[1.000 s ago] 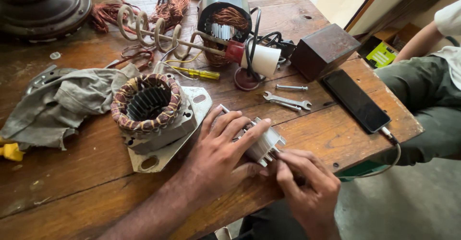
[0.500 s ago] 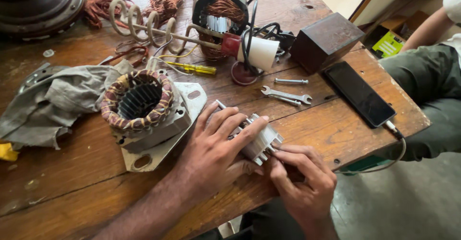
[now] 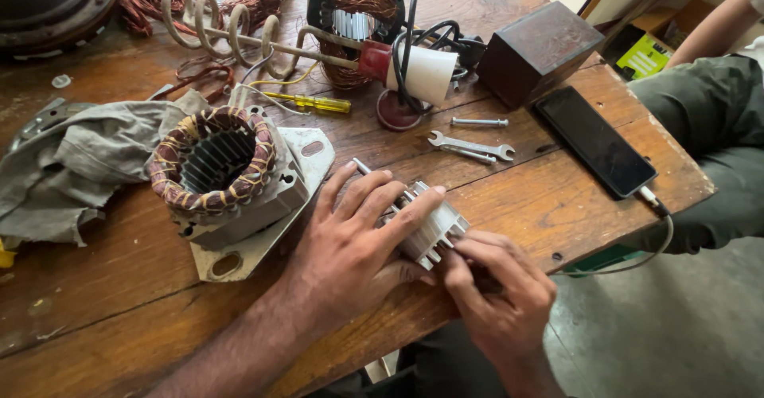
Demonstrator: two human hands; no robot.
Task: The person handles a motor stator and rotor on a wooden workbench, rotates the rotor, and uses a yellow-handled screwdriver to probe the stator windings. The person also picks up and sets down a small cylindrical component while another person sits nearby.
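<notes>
Meanwhile, both hands (image 3: 350,239) around finned metal rotor (image 3: 434,231) on wooden table (image 3: 111,302).

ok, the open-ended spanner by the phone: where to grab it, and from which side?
Probably pinch the spanner mid-shank from above. It lies flat on the table, the shank is narrow, and the loose bolt sits clear of it, though a second slim tool lies right along its near edge.

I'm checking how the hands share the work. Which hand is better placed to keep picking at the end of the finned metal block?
Probably the right hand: its fingertips are pinched at the near end of the finned metal block. The left hand lies flat over the top, pressing it to the wooden table.
</notes>
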